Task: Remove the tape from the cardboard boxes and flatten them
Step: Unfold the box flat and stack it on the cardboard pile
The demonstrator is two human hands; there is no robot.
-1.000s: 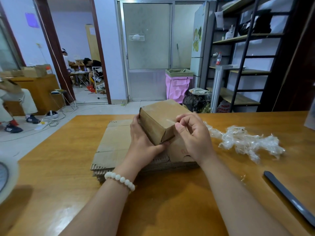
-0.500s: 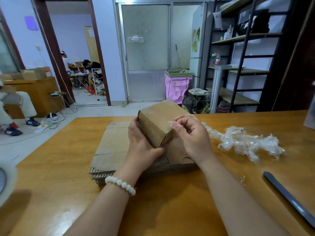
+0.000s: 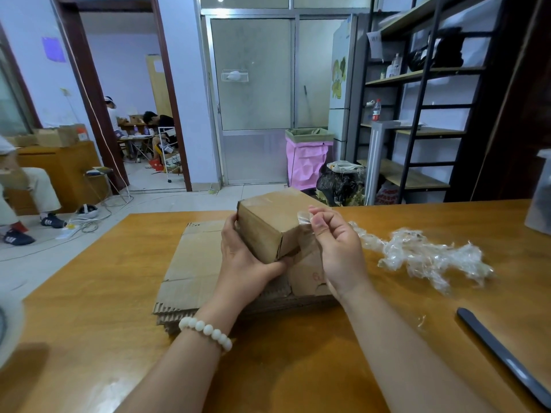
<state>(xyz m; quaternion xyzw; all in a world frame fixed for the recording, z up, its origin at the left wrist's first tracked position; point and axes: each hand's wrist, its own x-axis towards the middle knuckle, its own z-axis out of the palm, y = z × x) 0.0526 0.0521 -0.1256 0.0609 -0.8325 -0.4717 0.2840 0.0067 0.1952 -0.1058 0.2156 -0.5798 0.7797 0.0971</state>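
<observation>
Gripping the cardboard box (image 3: 268,226) from the left, the left hand (image 3: 247,257) steadies it; the right hand (image 3: 337,248) pinches clear tape (image 3: 304,217) at its right edge.

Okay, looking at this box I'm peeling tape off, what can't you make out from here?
In the head view:
small cardboard box: far side and bottom hidden by itself and the left hand.
tape strip pinched by the right hand: transparent, its extent unclear.
dark tool: cut off by the lower right edge.
white round object: blurred, cropped by the left edge.
</observation>
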